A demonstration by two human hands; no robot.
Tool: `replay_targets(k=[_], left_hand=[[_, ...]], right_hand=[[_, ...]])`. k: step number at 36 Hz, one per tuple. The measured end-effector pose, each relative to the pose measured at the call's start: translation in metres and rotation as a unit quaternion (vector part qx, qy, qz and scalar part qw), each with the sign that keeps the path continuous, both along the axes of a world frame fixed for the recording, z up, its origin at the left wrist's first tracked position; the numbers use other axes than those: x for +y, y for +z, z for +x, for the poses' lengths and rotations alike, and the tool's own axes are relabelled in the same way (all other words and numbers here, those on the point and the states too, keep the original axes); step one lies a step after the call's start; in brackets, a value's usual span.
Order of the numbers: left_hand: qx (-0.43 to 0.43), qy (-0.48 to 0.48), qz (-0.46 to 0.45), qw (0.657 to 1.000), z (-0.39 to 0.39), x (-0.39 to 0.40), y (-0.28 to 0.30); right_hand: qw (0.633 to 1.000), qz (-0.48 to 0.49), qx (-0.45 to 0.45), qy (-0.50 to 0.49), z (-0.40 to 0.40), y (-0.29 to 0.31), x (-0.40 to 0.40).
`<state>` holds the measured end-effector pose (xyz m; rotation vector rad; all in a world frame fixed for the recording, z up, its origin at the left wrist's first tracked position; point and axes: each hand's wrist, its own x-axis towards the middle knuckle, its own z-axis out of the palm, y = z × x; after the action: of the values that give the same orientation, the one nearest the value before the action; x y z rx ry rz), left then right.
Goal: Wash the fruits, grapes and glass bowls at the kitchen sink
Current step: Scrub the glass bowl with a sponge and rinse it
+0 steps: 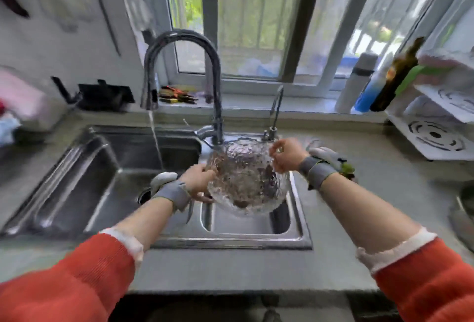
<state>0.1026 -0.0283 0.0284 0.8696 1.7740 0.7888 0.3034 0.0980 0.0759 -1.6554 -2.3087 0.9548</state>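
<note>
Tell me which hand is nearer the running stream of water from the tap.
Left. The left hand grips the glass bowl's left rim, just right of the water stream. The right hand holds the bowl's far side, farther right.

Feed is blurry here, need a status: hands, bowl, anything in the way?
Left hand and right hand both grip the glass bowl, held tilted over the small basin. Tap runs into the big basin, missing it. Nothing blocking.

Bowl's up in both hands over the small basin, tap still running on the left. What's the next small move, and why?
Probably swing the glass bowl left under the water stream. The left hand and right hand grip its rim over the small basin, while the tap pours into the large basin, missing the bowl.
</note>
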Motion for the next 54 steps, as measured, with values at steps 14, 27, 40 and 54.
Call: replay_targets(k=[14,27,40,54], left_hand=[[-0.205,0.175,-0.09,0.959,-0.124,-0.092,-0.035],[-0.259,0.247,-0.137,0.924,-0.201,-0.029,-0.072],[-0.212,0.247,-0.087,0.942,-0.25,0.034,-0.1],[-0.179,0.228,-0.14,0.947,-0.305,0.009,-0.099]], right_hand=[[0.995,-0.064,-0.017,0.072,-0.179,-0.07,-0.034],[0.99,-0.11,-0.035,0.086,-0.27,-0.152,0.038],[0.998,-0.049,0.038,-0.025,-0.303,-0.141,0.058],[0.953,-0.236,0.176,-0.079,-0.339,-0.165,0.036]])
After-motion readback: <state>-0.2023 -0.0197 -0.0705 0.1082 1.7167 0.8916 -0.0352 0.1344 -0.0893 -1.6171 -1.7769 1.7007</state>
